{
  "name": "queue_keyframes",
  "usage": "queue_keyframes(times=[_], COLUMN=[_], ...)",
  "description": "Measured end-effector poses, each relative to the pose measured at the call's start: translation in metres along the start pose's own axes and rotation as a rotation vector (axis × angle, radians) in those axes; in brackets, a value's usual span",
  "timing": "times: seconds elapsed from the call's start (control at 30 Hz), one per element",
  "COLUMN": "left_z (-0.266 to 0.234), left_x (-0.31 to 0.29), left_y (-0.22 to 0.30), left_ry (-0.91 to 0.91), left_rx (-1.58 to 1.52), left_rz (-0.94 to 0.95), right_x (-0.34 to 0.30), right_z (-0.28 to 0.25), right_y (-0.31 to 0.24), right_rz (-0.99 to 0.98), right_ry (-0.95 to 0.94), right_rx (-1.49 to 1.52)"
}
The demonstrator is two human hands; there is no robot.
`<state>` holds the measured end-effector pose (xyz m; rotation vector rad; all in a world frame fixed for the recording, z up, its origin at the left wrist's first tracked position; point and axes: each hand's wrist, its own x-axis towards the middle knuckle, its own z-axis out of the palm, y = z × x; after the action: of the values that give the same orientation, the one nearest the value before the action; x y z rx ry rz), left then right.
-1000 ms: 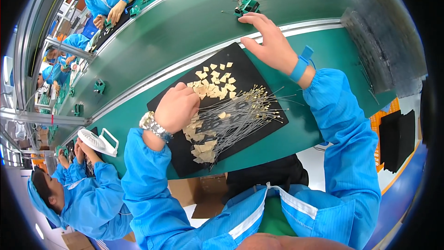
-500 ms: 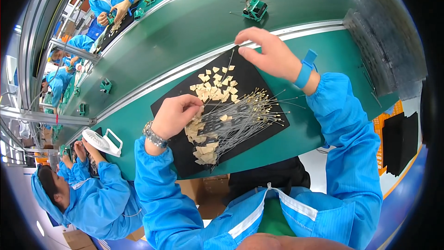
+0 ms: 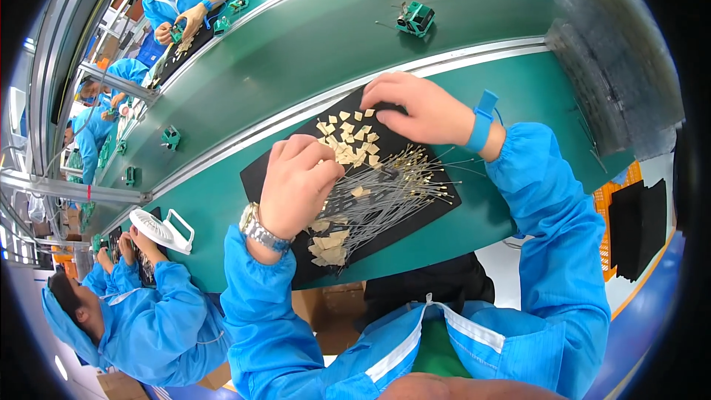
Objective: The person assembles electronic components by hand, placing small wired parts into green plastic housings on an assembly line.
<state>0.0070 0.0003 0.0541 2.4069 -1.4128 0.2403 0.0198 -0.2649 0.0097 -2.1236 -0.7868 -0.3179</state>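
Note:
My left hand (image 3: 296, 187) is over the left side of a black mat (image 3: 437, 196), fingers bent and pressed together; what they hold, if anything, is hidden. Under and beside it lie thin grey cables (image 3: 370, 204) with small brass-coloured ends fanned to the right. Tan paper tags (image 3: 329, 247) cluster at the cables' left ends. My right hand (image 3: 418, 110) hovers by the mat's far edge, its fingers bent and the thumb apart from them, with nothing visible between. Loose tan pieces (image 3: 348, 144) are scattered on the mat between my hands.
Beyond the metal rail runs a green belt (image 3: 311, 59) carrying a green-and-black device (image 3: 415, 19) and smaller ones at left. A white fan (image 3: 159, 230) stands near a co-worker (image 3: 148, 318) on the left. Grey translucent sheeting (image 3: 603, 67) borders the right side.
My left hand has moved up and a little right, its pinch turned away from view. The right hand has come down and nearer, its stretched fingers now bent.

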Motion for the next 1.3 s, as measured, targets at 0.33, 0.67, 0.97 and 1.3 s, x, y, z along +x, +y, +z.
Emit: queue_keyframes(times=[0.33, 0.67, 0.97, 1.3], left_z=[0.007, 0.04, 0.026, 0.039], left_x=[0.001, 0.034, 0.026, 0.017], left_y=[0.007, 0.019, 0.015, 0.012], left_ry=[0.239, 0.384, 0.304, 0.375], left_rx=[-0.967, -0.981, -0.966, -0.718], left_rz=[-0.449, -0.364, -0.561, -0.418], right_x=[-0.002, -0.006, -0.005, -0.005], right_z=[0.009, 0.029, 0.019, 0.02], right_y=[-0.024, -0.05, -0.037, -0.032], right_rz=[0.146, 0.318, 0.558, 0.495], right_ry=[-0.251, -0.023, 0.12, -0.034], right_rx=[0.414, 1.151, 1.034, 0.861])
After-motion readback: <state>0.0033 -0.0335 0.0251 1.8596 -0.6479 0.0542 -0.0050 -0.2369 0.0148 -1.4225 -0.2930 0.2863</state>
